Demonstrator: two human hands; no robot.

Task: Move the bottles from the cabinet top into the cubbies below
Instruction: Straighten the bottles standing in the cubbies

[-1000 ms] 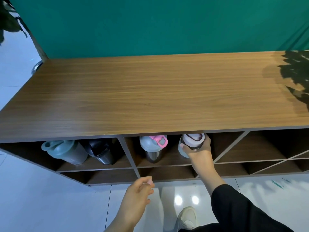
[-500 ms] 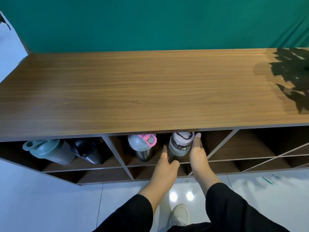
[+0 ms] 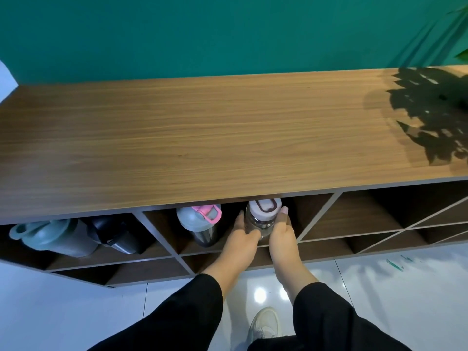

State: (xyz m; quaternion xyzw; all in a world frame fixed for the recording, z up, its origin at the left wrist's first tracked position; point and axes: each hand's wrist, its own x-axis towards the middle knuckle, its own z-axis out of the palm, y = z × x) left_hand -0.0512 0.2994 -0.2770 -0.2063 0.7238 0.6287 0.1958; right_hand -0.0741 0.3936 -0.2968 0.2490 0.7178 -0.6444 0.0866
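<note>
no readable text, labels, brands or numbers on any surface

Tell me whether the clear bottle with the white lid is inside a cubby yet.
Inside. The clear bottle stands upright in the middle cubby beside the pink-lidded bottle, with the left hand and right hand around it.

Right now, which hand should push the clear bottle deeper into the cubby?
Probably right. The right hand wraps the clear bottle up to its white lid; the left hand only steadies its lower side, nearer the pink-lidded bottle.
</note>
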